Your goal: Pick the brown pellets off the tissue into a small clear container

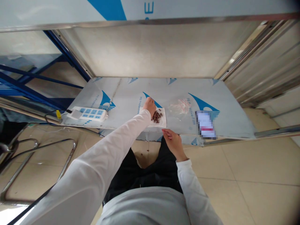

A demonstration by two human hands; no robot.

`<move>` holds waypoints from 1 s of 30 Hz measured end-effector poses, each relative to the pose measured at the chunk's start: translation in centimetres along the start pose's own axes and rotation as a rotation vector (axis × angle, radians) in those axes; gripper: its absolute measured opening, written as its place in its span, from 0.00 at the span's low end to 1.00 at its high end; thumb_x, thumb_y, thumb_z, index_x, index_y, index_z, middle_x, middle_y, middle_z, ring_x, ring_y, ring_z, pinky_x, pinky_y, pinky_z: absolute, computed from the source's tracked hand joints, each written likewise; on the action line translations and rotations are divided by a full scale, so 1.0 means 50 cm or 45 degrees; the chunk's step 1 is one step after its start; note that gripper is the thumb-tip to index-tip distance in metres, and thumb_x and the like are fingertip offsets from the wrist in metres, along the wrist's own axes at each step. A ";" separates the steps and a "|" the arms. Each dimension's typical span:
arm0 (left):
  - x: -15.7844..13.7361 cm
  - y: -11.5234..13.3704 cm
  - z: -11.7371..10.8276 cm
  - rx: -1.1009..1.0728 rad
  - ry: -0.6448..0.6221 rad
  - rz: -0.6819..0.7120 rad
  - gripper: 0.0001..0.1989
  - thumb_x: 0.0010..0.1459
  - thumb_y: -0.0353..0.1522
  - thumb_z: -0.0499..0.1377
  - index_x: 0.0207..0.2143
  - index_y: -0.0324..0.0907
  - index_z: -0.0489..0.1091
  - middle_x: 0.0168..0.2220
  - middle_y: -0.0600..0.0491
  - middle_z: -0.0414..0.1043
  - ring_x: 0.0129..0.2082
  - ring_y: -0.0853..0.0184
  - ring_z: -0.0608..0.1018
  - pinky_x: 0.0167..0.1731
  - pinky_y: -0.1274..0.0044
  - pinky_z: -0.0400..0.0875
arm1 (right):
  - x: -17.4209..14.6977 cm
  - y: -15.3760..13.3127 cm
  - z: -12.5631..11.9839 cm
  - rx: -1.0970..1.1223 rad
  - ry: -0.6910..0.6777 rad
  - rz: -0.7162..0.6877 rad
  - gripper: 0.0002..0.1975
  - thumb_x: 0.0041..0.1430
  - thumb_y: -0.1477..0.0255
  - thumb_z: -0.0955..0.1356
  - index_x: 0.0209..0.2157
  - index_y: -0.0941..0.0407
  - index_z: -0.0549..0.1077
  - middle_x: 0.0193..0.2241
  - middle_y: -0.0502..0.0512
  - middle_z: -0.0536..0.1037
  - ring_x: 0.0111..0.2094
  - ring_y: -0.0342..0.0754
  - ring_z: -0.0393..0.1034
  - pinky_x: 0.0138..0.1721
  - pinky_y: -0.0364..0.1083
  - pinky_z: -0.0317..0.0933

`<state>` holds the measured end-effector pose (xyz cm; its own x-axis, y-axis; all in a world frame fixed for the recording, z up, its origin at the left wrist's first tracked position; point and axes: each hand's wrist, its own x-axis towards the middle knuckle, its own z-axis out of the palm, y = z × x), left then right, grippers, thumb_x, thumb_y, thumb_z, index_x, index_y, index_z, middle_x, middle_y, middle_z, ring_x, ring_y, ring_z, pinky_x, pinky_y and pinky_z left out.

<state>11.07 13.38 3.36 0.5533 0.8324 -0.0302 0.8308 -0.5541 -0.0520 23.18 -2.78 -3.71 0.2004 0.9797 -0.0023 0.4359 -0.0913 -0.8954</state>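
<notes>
My left hand (pixel 149 106) reaches over the left part of a small white sheet (pixel 163 123) on the shelf. Its fingers are curled down and closed, and what they hold, if anything, is hidden. Beside it on the sheet lies a loose pile of small dark brown pieces (pixel 157 116), too small to name for certain. At the shelf's front edge, just nearer to me than the sheet, is my right hand (pixel 173 143), its fingers stretched toward the left with nothing visible in them. Clear plastic bags (pixel 180 107) with reddish lines lie right of the sheet.
A white power strip (pixel 90 114) with its cable sits at the left of the film-covered shelf (pixel 126 106). A phone (pixel 206 125) rests near the right front edge. An upper shelf (pixel 187 9) overhangs the back, and a metal-framed chair (pixel 67 159) stands low at left.
</notes>
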 end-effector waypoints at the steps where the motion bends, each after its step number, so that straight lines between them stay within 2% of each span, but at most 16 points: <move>1: -0.001 -0.002 -0.004 -0.004 -0.001 -0.007 0.10 0.54 0.20 0.57 0.36 0.35 0.76 0.44 0.38 0.74 0.53 0.49 0.68 0.53 0.62 0.51 | -0.001 0.000 0.001 0.000 -0.002 0.002 0.14 0.60 0.64 0.64 0.40 0.55 0.78 0.38 0.58 0.83 0.38 0.52 0.79 0.40 0.51 0.72; 5: -0.015 -0.020 -0.020 -0.017 0.020 -0.062 0.10 0.54 0.21 0.57 0.38 0.35 0.76 0.45 0.38 0.73 0.52 0.50 0.68 0.54 0.62 0.50 | -0.005 0.001 0.002 0.017 -0.003 0.009 0.14 0.60 0.64 0.65 0.40 0.56 0.78 0.38 0.59 0.83 0.38 0.54 0.78 0.40 0.52 0.72; 8: -0.055 -0.028 -0.028 -0.042 0.072 -0.135 0.14 0.54 0.25 0.59 0.45 0.34 0.73 0.47 0.38 0.71 0.51 0.50 0.69 0.52 0.62 0.53 | -0.002 -0.015 0.003 0.077 0.041 0.027 0.18 0.61 0.60 0.65 0.43 0.57 0.77 0.41 0.62 0.82 0.40 0.54 0.78 0.41 0.52 0.71; 10: -0.094 -0.023 -0.024 -0.110 0.146 -0.197 0.19 0.55 0.29 0.60 0.51 0.37 0.69 0.48 0.40 0.71 0.49 0.51 0.70 0.49 0.62 0.56 | 0.011 -0.038 0.008 0.266 0.073 0.111 0.23 0.59 0.56 0.66 0.48 0.59 0.75 0.45 0.64 0.80 0.42 0.54 0.77 0.41 0.51 0.71; 12: -0.130 -0.012 -0.013 -0.245 0.261 -0.250 0.22 0.56 0.33 0.60 0.54 0.42 0.67 0.47 0.43 0.71 0.48 0.53 0.71 0.48 0.64 0.59 | 0.035 -0.065 0.015 0.491 0.062 0.225 0.29 0.56 0.53 0.68 0.51 0.59 0.72 0.45 0.64 0.80 0.41 0.54 0.77 0.37 0.49 0.71; 14: -0.153 0.000 0.003 -0.339 0.344 -0.276 0.22 0.57 0.36 0.60 0.54 0.45 0.66 0.46 0.45 0.72 0.49 0.54 0.71 0.47 0.65 0.60 | 0.067 -0.086 0.025 0.617 0.016 0.304 0.29 0.52 0.53 0.71 0.48 0.60 0.74 0.39 0.61 0.82 0.36 0.52 0.78 0.30 0.45 0.70; 16: -0.156 0.007 0.017 -0.359 0.370 -0.288 0.22 0.57 0.37 0.60 0.54 0.45 0.67 0.46 0.46 0.72 0.49 0.54 0.72 0.46 0.65 0.61 | 0.101 -0.094 0.037 0.651 -0.010 0.337 0.23 0.49 0.57 0.73 0.41 0.59 0.77 0.31 0.57 0.82 0.30 0.49 0.78 0.26 0.42 0.67; 19: -0.134 0.001 0.031 -0.336 0.340 -0.274 0.21 0.56 0.38 0.61 0.52 0.44 0.68 0.46 0.44 0.73 0.49 0.52 0.72 0.47 0.63 0.61 | 0.141 -0.085 0.055 0.723 0.012 0.385 0.16 0.46 0.62 0.76 0.33 0.58 0.77 0.24 0.52 0.81 0.23 0.44 0.75 0.23 0.39 0.65; 21: -0.119 -0.012 0.034 -0.374 0.330 -0.247 0.27 0.53 0.39 0.64 0.54 0.43 0.67 0.48 0.43 0.72 0.51 0.50 0.71 0.50 0.61 0.61 | 0.160 -0.073 0.065 0.779 0.051 0.412 0.14 0.45 0.64 0.76 0.31 0.58 0.77 0.23 0.51 0.80 0.21 0.42 0.74 0.23 0.40 0.66; 23: -0.116 -0.028 0.037 -0.553 0.387 -0.286 0.38 0.46 0.42 0.68 0.58 0.42 0.62 0.54 0.41 0.68 0.54 0.48 0.70 0.52 0.60 0.61 | 0.173 -0.062 0.071 0.838 0.089 0.433 0.14 0.44 0.64 0.77 0.30 0.58 0.76 0.22 0.50 0.80 0.21 0.42 0.73 0.25 0.41 0.68; 25: -0.129 -0.041 0.044 -0.937 0.494 -0.505 0.47 0.41 0.45 0.71 0.61 0.42 0.58 0.59 0.39 0.63 0.54 0.50 0.71 0.51 0.63 0.66 | 0.181 -0.055 0.074 0.889 0.117 0.444 0.15 0.44 0.63 0.77 0.30 0.58 0.76 0.23 0.51 0.80 0.22 0.43 0.74 0.26 0.42 0.69; 26: -0.139 -0.045 0.050 -1.179 0.526 -0.670 0.47 0.42 0.47 0.70 0.61 0.42 0.57 0.60 0.38 0.63 0.52 0.52 0.74 0.48 0.65 0.69 | 0.183 -0.054 0.075 0.908 0.128 0.442 0.15 0.44 0.63 0.77 0.30 0.57 0.76 0.23 0.51 0.80 0.23 0.43 0.75 0.27 0.43 0.70; 28: -0.160 -0.046 0.065 -1.591 0.497 -0.958 0.39 0.50 0.52 0.62 0.58 0.39 0.60 0.56 0.36 0.67 0.43 0.58 0.79 0.37 0.71 0.74 | 0.187 -0.053 0.079 0.931 0.138 0.425 0.16 0.45 0.61 0.76 0.31 0.57 0.76 0.25 0.52 0.81 0.25 0.44 0.76 0.29 0.43 0.71; 30: -0.175 -0.040 0.080 -1.784 0.406 -1.042 0.32 0.56 0.54 0.55 0.51 0.37 0.67 0.49 0.37 0.73 0.33 0.62 0.82 0.28 0.75 0.74 | 0.189 -0.053 0.085 0.928 0.138 0.395 0.18 0.45 0.59 0.76 0.32 0.57 0.76 0.27 0.53 0.82 0.27 0.45 0.77 0.31 0.44 0.72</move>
<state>4.32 7.22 -0.26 -0.1882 0.9505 -0.2472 0.1965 0.2831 0.9387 20.17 7.49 -3.24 0.3189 0.9025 -0.2894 -0.3294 -0.1808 -0.9267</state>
